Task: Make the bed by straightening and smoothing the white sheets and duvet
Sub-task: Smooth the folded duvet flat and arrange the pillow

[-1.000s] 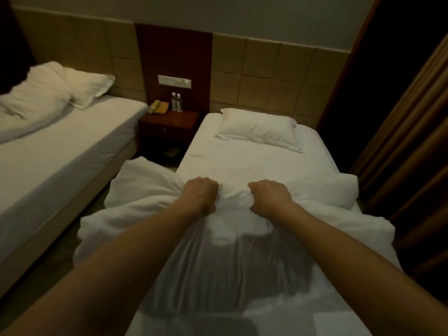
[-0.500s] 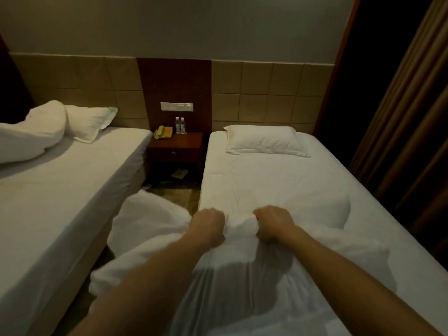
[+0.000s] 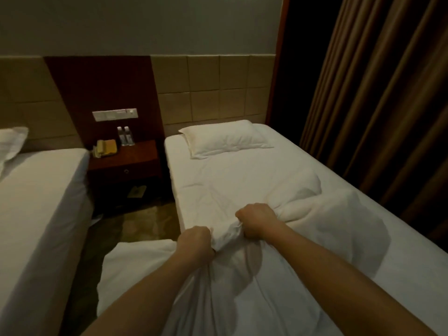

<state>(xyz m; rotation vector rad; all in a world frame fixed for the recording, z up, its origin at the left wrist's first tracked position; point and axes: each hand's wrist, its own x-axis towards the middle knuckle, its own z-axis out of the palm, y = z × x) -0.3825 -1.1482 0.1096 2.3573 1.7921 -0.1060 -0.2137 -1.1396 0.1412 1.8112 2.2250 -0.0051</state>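
**Both hands pull the bunched duvet, now lower and more to the side**

Compared with half a second ago, the view is turned to the right: the second bed (image 3: 36, 214) at 9 o'clock shows less of itself, and only a corner of its pillow (image 3: 11, 144) remains at the edge. The curtain (image 3: 378, 93) at 2 o'clock now fills more of the picture. The two hands are no longer level: the left hand (image 3: 195, 243) sits lower and nearer, the right hand (image 3: 257, 221) higher, further up the bed.

Both hands are closed as fists, each clamped on a gathered fold of the white duvet (image 3: 242, 287). The duvet lies at 6 o'clock, over the lower part of the near bed; one part hangs off the left side toward the floor (image 3: 145, 221), and a puffed part lies at 3 o'clock of the right hand.

The white sheet (image 3: 218, 185) covers the mattress and has soft wrinkles. A white pillow (image 3: 225, 138) lies at 12 o'clock, at the head of the bed. Between the beds, at 10 o'clock, stands a dark wooden nightstand (image 3: 126, 158) with a yellow telephone (image 3: 106, 147) and two small bottles (image 3: 125, 135). Above it a white switch panel (image 3: 115, 114) sits on the wood wall panel. The wall behind the pillow has beige square tiles (image 3: 213, 93).
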